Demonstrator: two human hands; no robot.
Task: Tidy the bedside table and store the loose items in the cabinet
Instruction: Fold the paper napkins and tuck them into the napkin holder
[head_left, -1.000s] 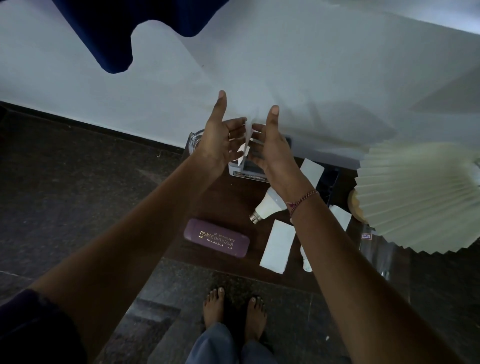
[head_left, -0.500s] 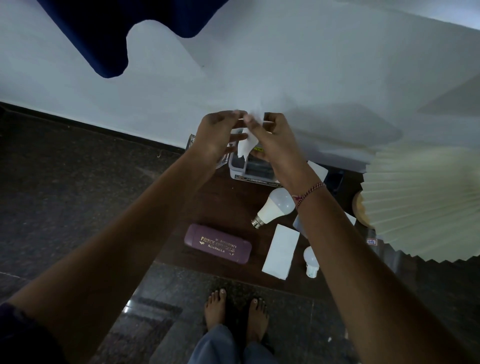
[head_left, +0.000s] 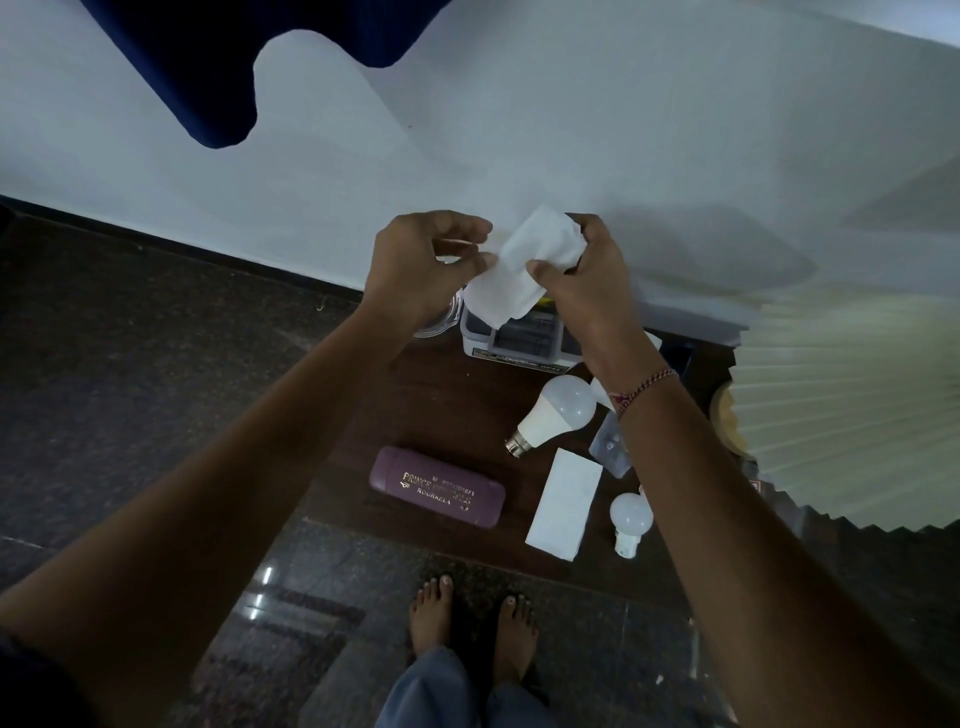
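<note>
Crumpled white tissue (head_left: 522, 270), both hands gripping

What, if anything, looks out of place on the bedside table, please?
Two bare bulbs lie loose on their sides: a large bulb and a small bulb. They could roll off the table.

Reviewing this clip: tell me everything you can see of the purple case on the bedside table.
The purple case is a long, rounded box, like a spectacle case, smooth and hard-looking, with gold lettering on its lid. It is closed and lies flat at a slight angle near the front edge of the dark wooden table. Nothing touches it: the large bulb and a white paper slip lie apart to its right, and both hands are raised well above it.
</note>
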